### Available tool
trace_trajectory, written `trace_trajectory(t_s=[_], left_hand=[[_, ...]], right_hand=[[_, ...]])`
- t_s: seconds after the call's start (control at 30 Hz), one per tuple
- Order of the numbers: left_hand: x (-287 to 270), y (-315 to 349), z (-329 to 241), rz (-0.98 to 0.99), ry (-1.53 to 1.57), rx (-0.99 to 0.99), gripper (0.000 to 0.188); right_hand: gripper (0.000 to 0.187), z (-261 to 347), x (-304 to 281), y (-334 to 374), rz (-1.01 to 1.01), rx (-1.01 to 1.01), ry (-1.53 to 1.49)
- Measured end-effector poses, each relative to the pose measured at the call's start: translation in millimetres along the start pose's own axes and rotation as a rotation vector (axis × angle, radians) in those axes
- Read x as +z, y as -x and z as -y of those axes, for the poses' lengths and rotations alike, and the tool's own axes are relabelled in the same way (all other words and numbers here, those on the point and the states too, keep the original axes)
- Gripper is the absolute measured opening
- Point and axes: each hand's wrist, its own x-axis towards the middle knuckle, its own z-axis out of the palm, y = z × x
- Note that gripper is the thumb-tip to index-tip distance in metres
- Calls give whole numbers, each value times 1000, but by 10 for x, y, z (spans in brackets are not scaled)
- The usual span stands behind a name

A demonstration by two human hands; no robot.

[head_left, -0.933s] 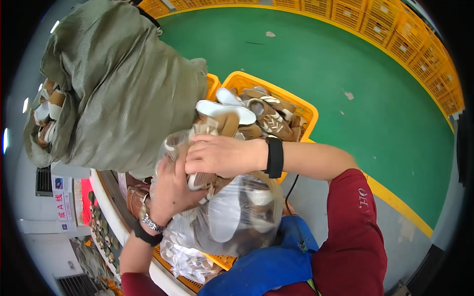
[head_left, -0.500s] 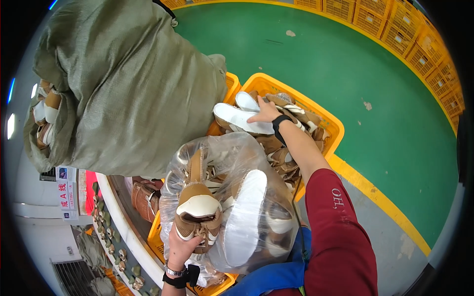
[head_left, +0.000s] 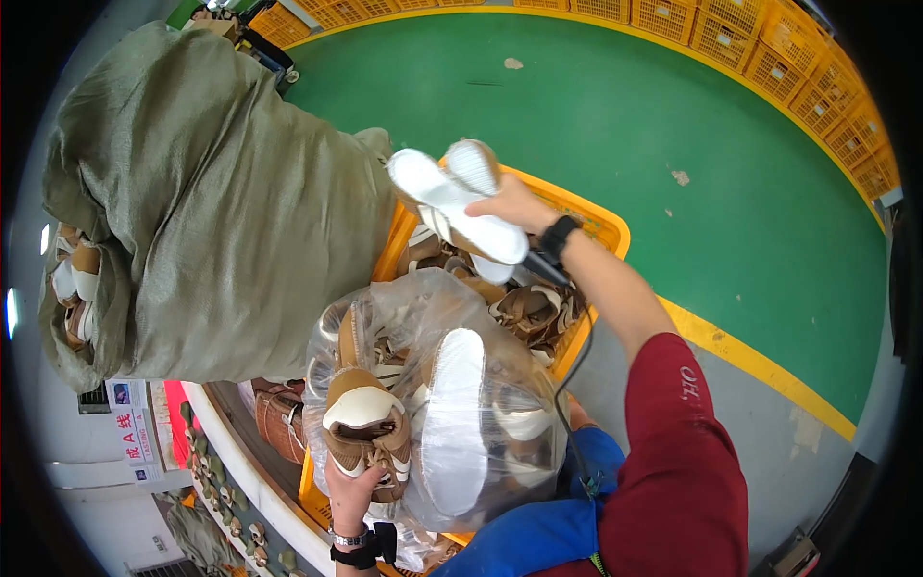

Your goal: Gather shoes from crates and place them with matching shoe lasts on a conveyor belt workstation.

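Observation:
My right hand (head_left: pixel 514 205) is closed on two shoe uppers (head_left: pixel 437 197), their flat white undersides facing up, held above the yellow crate (head_left: pixel 615 229). More brown-and-white uppers (head_left: pixel 529 310) lie heaped in that crate. My left hand (head_left: pixel 352 495) grips the laced front of a brown-and-cream shoe upper (head_left: pixel 365 402). This one rests against a clear plastic bag (head_left: pixel 500 361) stuffed with similar uppers. Through the film a long white sole-shaped underside (head_left: pixel 456 423) shows. How the fingers sit beneath both grips is partly hidden.
A bulging grey-green sack (head_left: pixel 231 221) stands at the left, shoe uppers (head_left: pixel 79 279) showing in its open mouth. A curved conveyor (head_left: pixel 226 481) carries small shoe parts at lower left. Yellow crates (head_left: pixel 721 38) line the far edge of the green floor. A dark cable (head_left: pixel 577 385) hangs beside the bag.
My right hand has lifted the two white-bottomed uppers up off the heap in the crate. My left hand keeps its hold on the brown-and-cream upper. The whole view has shifted slightly.

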Motion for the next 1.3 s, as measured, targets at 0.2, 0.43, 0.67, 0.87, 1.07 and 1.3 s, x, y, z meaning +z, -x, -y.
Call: trace_trajectory(t_s=[0.2,0.43,0.67,0.87,1.07,1.3], left_hand=[[-82,-79,24,-25,-21,1,56],[-461,-213,-230,-213,336,83,64],[-301,-326,-467,-89,-130,564,58],[-269,245,22,146,333,165,49],[-311,860,-243,209,238,68,60],[50,732,-188,-147,398,353,48]], right_hand=[[46,806,-579,730,-132,35,-498],[45,1854,-428,865,528,-439,-1191],[42,2471,1053,1542,598,233,-1009],[47,1995,1963,1735,672,534,-1122],[45,2086,2097,2003,832,524,-1101],[44,2349,2083,2011,971,605,-1100]])
